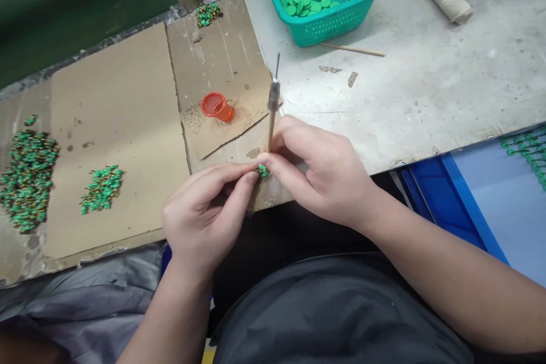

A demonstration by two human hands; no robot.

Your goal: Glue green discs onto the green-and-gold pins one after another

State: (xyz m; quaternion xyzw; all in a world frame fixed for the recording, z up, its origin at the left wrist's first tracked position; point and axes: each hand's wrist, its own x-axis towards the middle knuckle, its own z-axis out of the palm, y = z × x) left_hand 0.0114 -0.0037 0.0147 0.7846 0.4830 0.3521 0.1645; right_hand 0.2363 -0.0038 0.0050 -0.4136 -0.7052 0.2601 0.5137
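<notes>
My left hand (209, 213) pinches a small green piece (263, 170) between thumb and forefinger, just above the table's near edge. In my right hand (322, 168) is a thin wooden-handled needle tool (273, 105), its grey collar and metal needle pointing up and away from me. The right thumb and fingertips come right up to the green piece, and whether they also grip it I cannot tell. Beyond the hands, a small orange cup (217, 107) stands on a cardboard scrap (247, 94).
Left lie a big heap (29, 173) and a smaller pile (102, 189) of green-and-gold pieces, with another cluster (207, 14) farther back. A teal basket (324, 31) holds green discs. A wooden stick (354, 49) and a wrapped tool (447, 0) lie right.
</notes>
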